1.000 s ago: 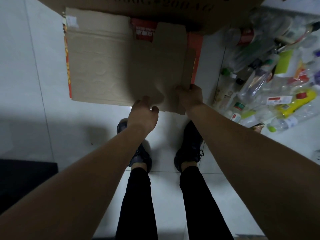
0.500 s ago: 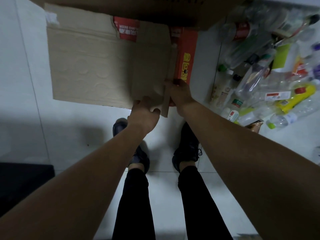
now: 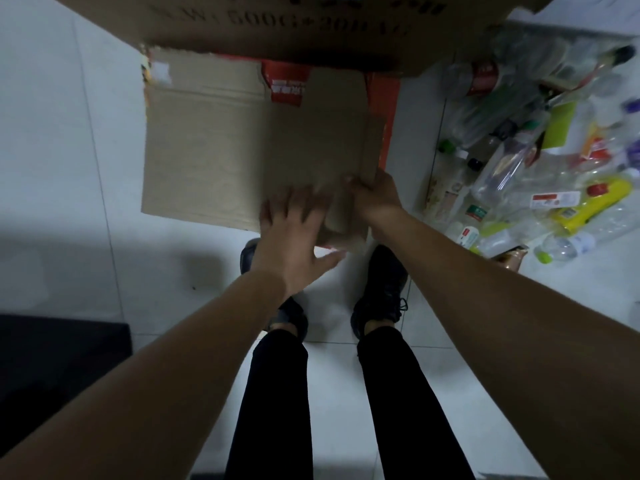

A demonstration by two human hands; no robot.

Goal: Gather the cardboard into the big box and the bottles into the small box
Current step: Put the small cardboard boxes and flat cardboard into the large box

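— What do you see on the left?
— A flattened cardboard sheet (image 3: 221, 161) held above the white floor (image 3: 52, 150), its far edge under the big box (image 3: 277, 26). My left hand (image 3: 294, 237) is spread flat, fingers open, gripping nothing.
— And rightwards?
— My right hand (image 3: 375, 195) pinches the sheet's near right corner. Bottles (image 3: 540, 161) lie heaped on the floor beyond.

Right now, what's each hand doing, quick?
Left hand: open, fingers spread over the flattened cardboard.
Right hand: closed, gripping the cardboard's near right edge.
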